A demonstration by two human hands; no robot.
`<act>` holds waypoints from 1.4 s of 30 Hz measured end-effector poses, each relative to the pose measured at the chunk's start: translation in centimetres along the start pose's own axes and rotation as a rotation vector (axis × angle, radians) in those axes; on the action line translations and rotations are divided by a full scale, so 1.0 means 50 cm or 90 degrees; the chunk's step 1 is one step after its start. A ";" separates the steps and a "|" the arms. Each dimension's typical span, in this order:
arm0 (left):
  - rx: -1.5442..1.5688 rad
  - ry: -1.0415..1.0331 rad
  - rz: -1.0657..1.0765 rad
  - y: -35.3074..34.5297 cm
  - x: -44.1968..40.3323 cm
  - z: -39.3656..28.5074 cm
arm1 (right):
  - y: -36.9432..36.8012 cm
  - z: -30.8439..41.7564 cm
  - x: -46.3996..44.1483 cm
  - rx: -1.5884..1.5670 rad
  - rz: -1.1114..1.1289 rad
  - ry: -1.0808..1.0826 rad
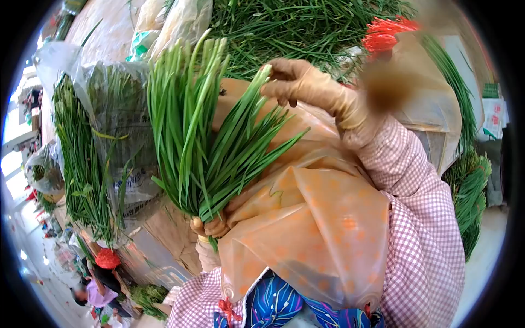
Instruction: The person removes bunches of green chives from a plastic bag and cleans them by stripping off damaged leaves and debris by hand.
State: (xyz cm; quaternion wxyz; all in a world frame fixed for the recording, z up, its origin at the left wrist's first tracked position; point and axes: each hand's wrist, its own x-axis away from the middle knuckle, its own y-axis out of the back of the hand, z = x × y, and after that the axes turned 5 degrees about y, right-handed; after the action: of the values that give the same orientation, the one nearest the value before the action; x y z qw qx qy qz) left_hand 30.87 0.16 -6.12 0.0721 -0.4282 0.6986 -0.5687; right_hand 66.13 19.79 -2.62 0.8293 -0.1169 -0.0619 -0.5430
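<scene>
At the centre and down toward six o'clock, a translucent orange apron (306, 218) is worn, with a checked sleeve (424, 202) seen at four o'clock. At ten o'clock, a bunch of green stems (186, 126) is held upright in front of the apron, fanned into two clusters with pale ends uppermost. At nine o'clock, more greens are partly covered by a clear plastic bag (128, 142), and at twelve a loose pile of greens (301, 27) is spread. At one o'clock, the right hand (301, 82) is part-curled; the smaller cluster's pale ends are met by its fingertips, though whether its grip is closed on them cannot be told. Bright red strands (385, 34) are seen beyond it. Toward seven, the bunch's lower end is wrapped tightly by the left hand's (210, 225) grip.
</scene>
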 end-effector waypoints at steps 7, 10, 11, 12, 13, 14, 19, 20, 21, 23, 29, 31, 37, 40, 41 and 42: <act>0.029 -0.073 0.021 -0.058 -0.004 0.009 | -0.042 -0.055 -0.034 -0.033 -0.026 0.076; 0.061 -0.081 0.043 -0.071 -0.015 0.015 | -0.046 -0.069 -0.045 -0.111 -0.061 0.126; 0.063 -0.084 0.044 -0.089 -0.020 0.014 | -0.044 -0.066 -0.043 -0.108 -0.058 0.125; 0.123 -0.089 0.061 -0.116 -0.028 0.009 | -0.040 -0.057 -0.039 -0.107 -0.076 0.157; 0.182 -0.094 0.080 -0.136 -0.034 0.003 | -0.035 -0.039 -0.034 -0.107 -0.095 0.191; 0.185 -0.105 0.087 -0.145 -0.040 0.000 | -0.026 -0.001 -0.021 -0.100 -0.069 0.177; 0.304 -0.179 0.371 -0.155 -0.102 0.004 | -0.055 0.022 -0.011 -0.183 -0.143 0.181; 0.312 -0.175 0.369 -0.148 -0.104 0.008 | -0.052 0.008 -0.006 -0.157 -0.129 0.160; 0.321 -0.172 0.366 -0.142 -0.105 0.012 | -0.047 -0.009 0.001 -0.130 -0.115 0.137; 0.325 -0.189 0.348 -0.133 -0.103 0.012 | -0.041 -0.017 0.019 -0.109 -0.131 0.163; 0.211 -0.098 0.263 -0.134 -0.095 0.002 | -0.018 0.014 0.025 -0.052 -0.253 0.178; 0.195 -0.099 0.224 -0.130 -0.086 0.002 | 0.004 -0.023 0.000 -0.091 -0.255 0.195; 0.076 -0.062 0.014 -0.119 -0.047 -0.016 | 0.073 -0.002 -0.014 0.066 -0.393 0.271; 0.098 -0.055 0.033 -0.122 -0.051 -0.025 | 0.011 0.035 -0.046 0.147 -0.214 0.315; 0.097 -0.050 0.025 -0.121 -0.050 -0.025 | 0.007 0.034 -0.058 0.250 -0.116 0.322; 0.097 -0.045 0.016 -0.120 -0.046 -0.024 | 0.004 0.022 -0.068 0.279 -0.020 0.234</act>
State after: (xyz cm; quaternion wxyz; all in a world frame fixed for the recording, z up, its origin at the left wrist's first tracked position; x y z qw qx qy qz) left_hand 34.69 2.70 -1.46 0.1364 -0.4324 0.6559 -0.6035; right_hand 64.95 23.17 -2.38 0.8234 0.1663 -0.0282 -0.5418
